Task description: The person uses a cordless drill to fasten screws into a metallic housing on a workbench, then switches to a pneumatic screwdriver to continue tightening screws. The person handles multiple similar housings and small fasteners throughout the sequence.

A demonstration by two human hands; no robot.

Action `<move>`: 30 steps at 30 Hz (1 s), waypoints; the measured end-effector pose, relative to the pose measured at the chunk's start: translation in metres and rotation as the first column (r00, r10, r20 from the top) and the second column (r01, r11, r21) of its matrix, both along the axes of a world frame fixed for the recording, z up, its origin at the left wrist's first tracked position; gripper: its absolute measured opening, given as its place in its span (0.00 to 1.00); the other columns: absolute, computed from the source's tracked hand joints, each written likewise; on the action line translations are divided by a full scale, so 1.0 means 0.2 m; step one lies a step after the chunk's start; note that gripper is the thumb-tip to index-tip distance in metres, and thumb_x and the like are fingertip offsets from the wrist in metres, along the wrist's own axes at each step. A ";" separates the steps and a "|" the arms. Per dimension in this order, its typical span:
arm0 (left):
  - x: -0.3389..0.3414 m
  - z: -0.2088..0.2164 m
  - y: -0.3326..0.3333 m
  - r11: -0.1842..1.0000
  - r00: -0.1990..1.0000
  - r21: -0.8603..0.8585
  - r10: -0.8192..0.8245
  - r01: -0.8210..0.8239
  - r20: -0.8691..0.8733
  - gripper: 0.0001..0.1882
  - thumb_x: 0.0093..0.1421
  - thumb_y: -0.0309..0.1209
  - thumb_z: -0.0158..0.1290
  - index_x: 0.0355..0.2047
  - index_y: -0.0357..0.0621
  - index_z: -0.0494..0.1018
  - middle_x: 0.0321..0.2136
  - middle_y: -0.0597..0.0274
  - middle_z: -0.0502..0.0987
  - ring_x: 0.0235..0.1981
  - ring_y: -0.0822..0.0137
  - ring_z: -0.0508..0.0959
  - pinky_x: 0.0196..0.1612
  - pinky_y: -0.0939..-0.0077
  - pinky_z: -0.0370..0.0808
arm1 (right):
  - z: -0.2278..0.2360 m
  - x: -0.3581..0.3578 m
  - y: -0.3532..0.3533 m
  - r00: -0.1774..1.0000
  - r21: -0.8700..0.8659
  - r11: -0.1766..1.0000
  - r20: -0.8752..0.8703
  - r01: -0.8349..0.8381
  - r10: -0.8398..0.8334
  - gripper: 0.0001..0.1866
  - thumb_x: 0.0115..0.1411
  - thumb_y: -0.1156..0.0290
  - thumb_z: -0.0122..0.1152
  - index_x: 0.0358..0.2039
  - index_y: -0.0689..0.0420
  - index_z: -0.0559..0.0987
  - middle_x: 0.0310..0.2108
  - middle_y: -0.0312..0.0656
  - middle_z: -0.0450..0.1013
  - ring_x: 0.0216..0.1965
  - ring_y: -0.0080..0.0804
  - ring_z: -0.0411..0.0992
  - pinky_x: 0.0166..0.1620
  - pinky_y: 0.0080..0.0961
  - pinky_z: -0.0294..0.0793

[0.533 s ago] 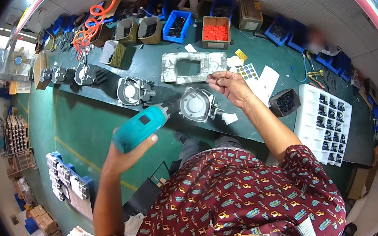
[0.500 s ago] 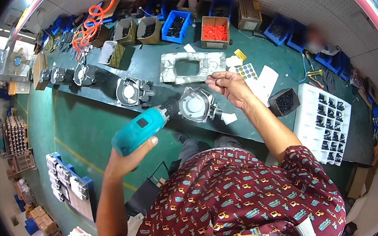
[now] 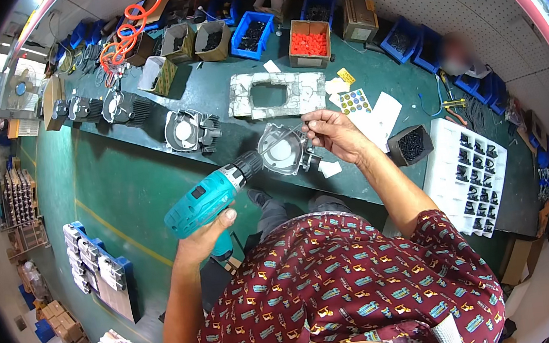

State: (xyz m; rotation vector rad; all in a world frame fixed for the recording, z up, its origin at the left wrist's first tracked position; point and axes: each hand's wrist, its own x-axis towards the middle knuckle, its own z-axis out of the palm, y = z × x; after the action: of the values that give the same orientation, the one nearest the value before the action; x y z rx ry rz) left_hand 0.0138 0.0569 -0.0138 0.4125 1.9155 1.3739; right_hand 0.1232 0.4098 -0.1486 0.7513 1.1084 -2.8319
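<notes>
My left hand [image 3: 206,238] is wrapped round the grip of a teal cordless drill [image 3: 204,199] with a black chuck. From the chuck a long thin bit runs up to the right, across a grey metal housing [image 3: 280,150] at the bench edge, its tip close to my right fingertips. There, my right hand [image 3: 338,135] is closed in a pinch over the housing's right side. Something small and dark shows at the fingertips, too small to make out. Another open metal housing [image 3: 189,131] lies to the left, with cooling fins.
Behind the housing lies a pale block [image 3: 299,94] with a square opening. Beyond it stand a box of red parts [image 3: 309,45] and a blue bin [image 3: 252,36]. On the right are a black-filled box [image 3: 411,146], a sticker sheet [image 3: 355,101] and a white tray [image 3: 450,177] of black parts.
The drill has moved right and turned, bringing its bit up to my right fingers. My right hand keeps its pinch and has shifted only slightly.
</notes>
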 end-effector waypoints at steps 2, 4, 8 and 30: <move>0.00 0.00 0.00 1.000 1.000 -0.005 -0.007 0.007 0.014 0.21 0.62 0.34 0.67 0.52 0.37 0.77 0.39 0.60 0.81 0.37 0.69 0.80 0.41 0.71 0.78 | 0.00 0.00 0.00 1.000 0.008 1.000 -0.012 -0.021 0.021 0.13 0.69 0.76 0.60 0.53 0.62 0.78 0.41 0.41 0.81 0.37 0.23 0.80 0.39 0.18 0.84; -0.02 -0.02 -0.02 0.999 0.999 -0.030 -0.033 0.034 0.024 0.23 0.62 0.36 0.67 0.53 0.38 0.77 0.44 0.58 0.83 0.43 0.67 0.81 0.47 0.68 0.80 | 0.00 0.00 0.00 0.998 0.008 0.999 -0.040 -0.042 0.042 0.14 0.69 0.77 0.59 0.54 0.63 0.78 0.42 0.42 0.81 0.38 0.23 0.80 0.40 0.18 0.84; -0.03 -0.02 -0.02 1.000 0.997 -0.023 -0.017 0.019 0.076 0.22 0.61 0.35 0.67 0.53 0.39 0.77 0.42 0.58 0.82 0.40 0.69 0.81 0.44 0.70 0.80 | 0.05 -0.01 0.01 0.996 0.064 0.994 -0.027 -0.084 0.086 0.13 0.69 0.75 0.61 0.53 0.63 0.78 0.41 0.41 0.80 0.35 0.21 0.78 0.40 0.18 0.82; 0.00 -0.07 -0.20 0.951 0.983 -0.263 -0.180 0.166 -0.029 0.20 0.61 0.34 0.67 0.52 0.41 0.78 0.44 0.63 0.82 0.45 0.69 0.80 0.49 0.68 0.78 | -0.18 0.01 -0.20 0.995 0.983 0.161 -0.095 0.089 0.027 0.28 0.61 0.65 0.67 0.61 0.55 0.76 0.59 0.49 0.74 0.58 0.48 0.71 0.57 0.36 0.75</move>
State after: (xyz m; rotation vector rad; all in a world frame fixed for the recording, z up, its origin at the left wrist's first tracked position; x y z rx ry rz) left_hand 0.0134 0.0166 -0.0283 0.4780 2.0172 0.9925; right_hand 0.1257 0.3689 -0.1852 0.5444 3.0408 -1.6794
